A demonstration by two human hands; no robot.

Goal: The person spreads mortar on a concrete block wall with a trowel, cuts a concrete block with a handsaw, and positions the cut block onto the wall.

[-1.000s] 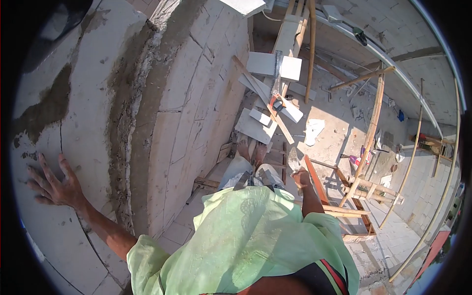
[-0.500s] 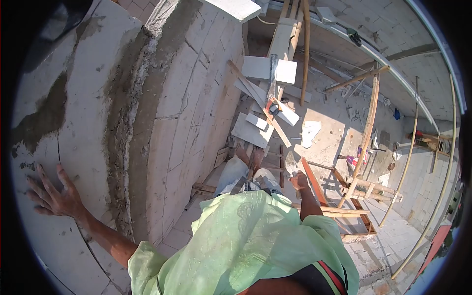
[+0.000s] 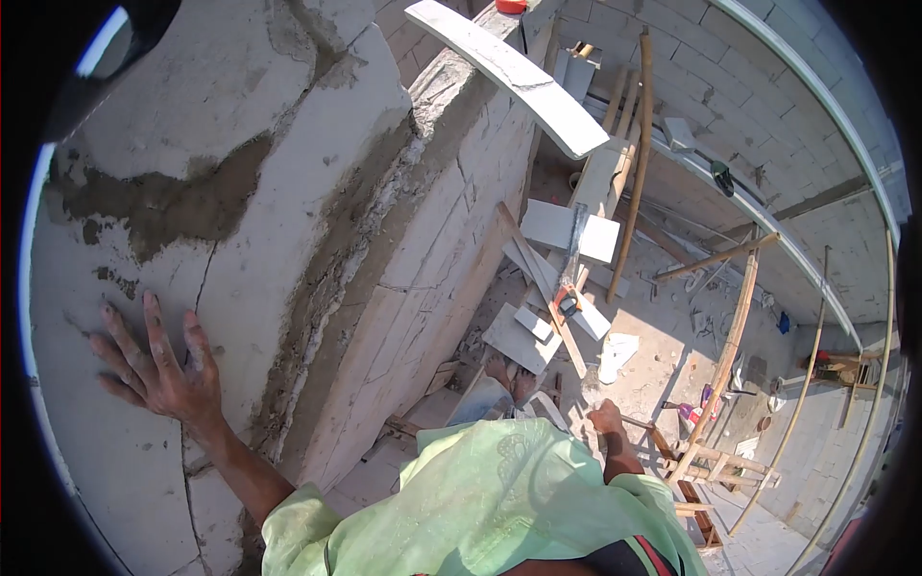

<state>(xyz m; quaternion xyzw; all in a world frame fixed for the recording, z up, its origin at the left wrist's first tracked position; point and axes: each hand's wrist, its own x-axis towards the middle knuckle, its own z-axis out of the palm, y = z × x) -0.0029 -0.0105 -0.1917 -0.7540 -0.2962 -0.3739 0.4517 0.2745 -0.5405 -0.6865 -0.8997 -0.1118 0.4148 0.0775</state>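
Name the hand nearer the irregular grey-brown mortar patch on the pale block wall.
Left: the left hand rests just below the patch; the right hand is far across the picture.

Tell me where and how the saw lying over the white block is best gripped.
Probably by the orange-and-black handle, from above on the person's side: that end points back toward the person, while the blade stretches away over the white block. The right hand looks nearer, but holds a trowel.
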